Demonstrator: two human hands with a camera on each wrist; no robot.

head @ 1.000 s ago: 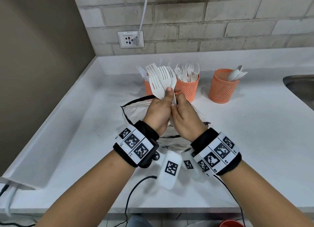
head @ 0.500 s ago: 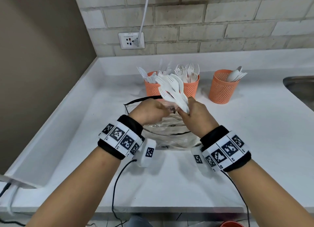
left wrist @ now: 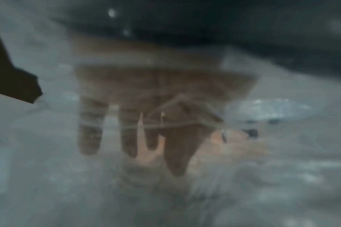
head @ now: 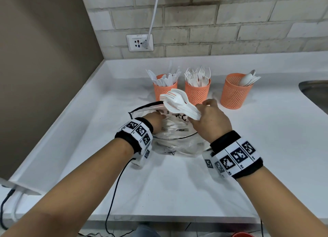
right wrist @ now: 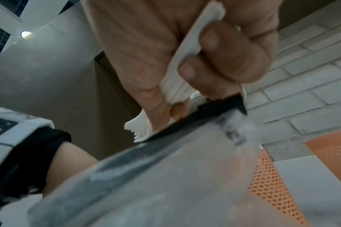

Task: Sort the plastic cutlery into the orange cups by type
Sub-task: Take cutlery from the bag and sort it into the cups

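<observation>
A kitchen: white countertop (head: 266, 148), steel sink (head: 316, 91), brick backsplash (head: 230, 23), wall socket (head: 139, 42)

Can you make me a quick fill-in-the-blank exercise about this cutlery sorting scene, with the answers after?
1. The right hand grips a bundle of white plastic ____.
2. The left hand reaches into the clear plastic ____.
3. On the counter stand ____ orange cups.
4. The rightmost cup holds ____.

Answers: forks; bag; three; spoons
</observation>
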